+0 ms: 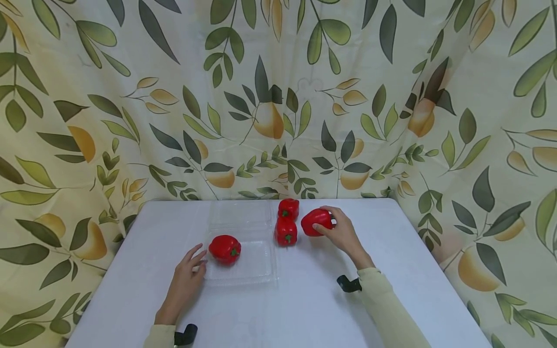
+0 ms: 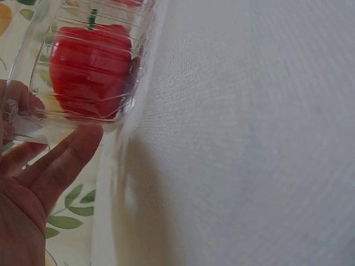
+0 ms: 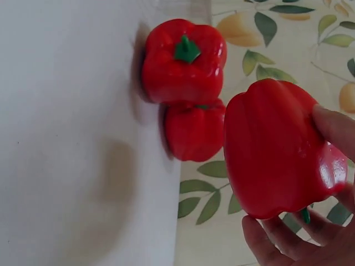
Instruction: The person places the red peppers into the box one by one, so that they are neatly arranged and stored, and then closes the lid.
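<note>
At the left edge of the clear container [image 1: 256, 261], the left hand [image 1: 187, 278] has its grip apart, fingers spread at the wall, and the first red pepper [image 1: 222, 247] lies in the left part of the container's near half, stem toward the right. To the right of the container, the right hand [image 1: 344, 234] has its grip clamped on the held red pepper [image 1: 311, 223], raised above the tabletop [image 1: 383, 241]. Just beside the container's right edge, two further red peppers [image 1: 285, 233] stand touching, one behind the other; patterned cloth [image 1: 278, 164] hangs beyond the container.
</note>
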Tool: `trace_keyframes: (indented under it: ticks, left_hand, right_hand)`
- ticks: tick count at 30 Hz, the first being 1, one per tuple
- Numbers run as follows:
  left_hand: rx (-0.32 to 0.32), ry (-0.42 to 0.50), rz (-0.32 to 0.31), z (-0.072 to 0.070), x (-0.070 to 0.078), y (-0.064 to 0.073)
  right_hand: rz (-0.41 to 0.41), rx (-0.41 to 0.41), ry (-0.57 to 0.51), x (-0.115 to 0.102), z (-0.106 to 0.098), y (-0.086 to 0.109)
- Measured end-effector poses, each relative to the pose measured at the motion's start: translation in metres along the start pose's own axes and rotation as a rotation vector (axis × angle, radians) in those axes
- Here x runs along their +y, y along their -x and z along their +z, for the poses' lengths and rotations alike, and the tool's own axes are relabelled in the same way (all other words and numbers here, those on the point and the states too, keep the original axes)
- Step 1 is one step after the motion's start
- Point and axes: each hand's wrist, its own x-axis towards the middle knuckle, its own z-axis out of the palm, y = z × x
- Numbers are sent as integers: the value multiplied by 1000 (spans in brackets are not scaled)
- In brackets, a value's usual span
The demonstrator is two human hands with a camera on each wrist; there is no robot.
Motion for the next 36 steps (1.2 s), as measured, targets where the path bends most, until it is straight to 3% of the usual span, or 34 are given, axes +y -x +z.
trace_keyframes:
  ticks: [8,20,29,36]
  left_hand:
    - [0,5,-1,0,-1,-1]
    - [4,6,-1,-1,0,-1]
    - [-9,12,-20,0,-2,-2]
    - [-5,10,-14,-1,-1,-2]
  right_hand:
    - [-48,15,-17,-19,-4,13]
    - [-194,75,-49,-38,3,29]
    - [-209,48,-67,-53,15,41]
    - [-285,7,-88,-64,24,50]
